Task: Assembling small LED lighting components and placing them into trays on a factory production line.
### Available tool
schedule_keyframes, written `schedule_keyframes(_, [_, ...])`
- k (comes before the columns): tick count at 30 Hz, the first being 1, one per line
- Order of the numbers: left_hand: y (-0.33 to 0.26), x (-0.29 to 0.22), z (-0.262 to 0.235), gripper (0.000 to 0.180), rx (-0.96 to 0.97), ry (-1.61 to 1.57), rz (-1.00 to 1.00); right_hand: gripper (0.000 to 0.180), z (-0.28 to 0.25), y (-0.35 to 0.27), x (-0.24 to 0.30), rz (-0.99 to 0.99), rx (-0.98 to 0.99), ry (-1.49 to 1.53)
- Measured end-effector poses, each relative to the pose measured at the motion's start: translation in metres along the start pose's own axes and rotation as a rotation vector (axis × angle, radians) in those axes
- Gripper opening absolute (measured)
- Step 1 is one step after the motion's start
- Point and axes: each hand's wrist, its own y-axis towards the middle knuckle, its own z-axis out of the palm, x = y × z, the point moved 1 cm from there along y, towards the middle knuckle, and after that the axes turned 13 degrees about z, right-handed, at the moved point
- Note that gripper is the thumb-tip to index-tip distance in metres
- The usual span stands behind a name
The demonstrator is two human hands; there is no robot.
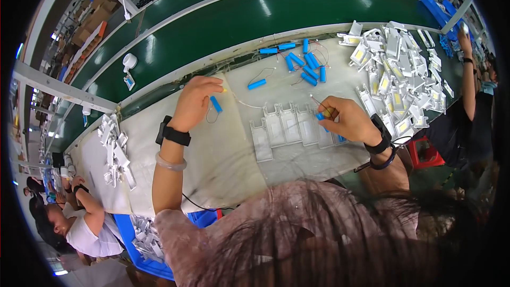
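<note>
My left hand is over the left part of the work mat, its fingers bent together near a small yellow spot. What they pinch cannot be made out. A blue cylindrical battery cell with a thin wire is right beside those fingers. My right hand grips another blue battery cell between thumb and fingers, its wire rising to a small white connector. Under and beside this hand stretches a row of white plastic housings, side by side. Part of a blue cell shows below my right hand.
Several wired blue cells lie beyond the row. A large heap of white housings is at right, a smaller pile at left. A green conveyor runs behind. Co-workers sit on both sides. A blue bin stands lower left.
</note>
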Motion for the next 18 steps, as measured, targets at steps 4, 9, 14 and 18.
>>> schedule_keyframes(4, [-0.014,0.004,-0.001,0.042,0.105,0.125,0.009,0.023,-0.002,-0.003,-0.004,-0.012,-0.018,-0.02])
schedule_keyframes(9, [-0.025,0.0,0.008,0.032,0.22,0.203,-0.112,0.023,-0.003,-0.003,0.002,0.031,0.004,-0.016])
schedule_keyframes(14, [-0.023,-0.007,0.018,0.028,0.17,0.196,-0.086,0.022,0.003,-0.007,0.003,0.077,0.014,-0.04])
schedule_keyframes(18, [0.013,-0.055,0.028,0.023,0.036,-0.253,-0.143,0.024,0.01,-0.011,-0.01,0.035,-0.016,-0.041])
